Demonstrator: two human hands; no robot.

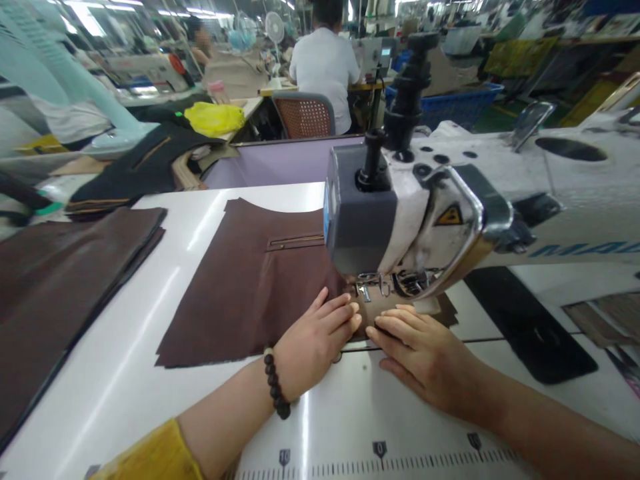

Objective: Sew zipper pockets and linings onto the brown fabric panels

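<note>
A dark brown leather-like panel (225,287) with a zipper (297,241) set into it lies flat on the white sewing table. Its right edge runs under the presser foot (364,292) of a sewing machine (360,207). My left hand (320,340) rests on that edge, fingers stretched out and pressing it down. Just right of it, my right hand (425,347) lies with extended fingers on a lighter brown piece (383,300) beside the foot. The fingertips of both hands are close together, a little in front of the foot. Neither hand grasps anything.
Stacked brown panels (65,280) lie at the left, with dark zippered pieces (135,160) behind. A black phone-like slab (530,327) sits right of the machine. A ruler scale (380,460) marks the front edge. Ahead, a person (325,67) sits facing away near a blue basket (460,107).
</note>
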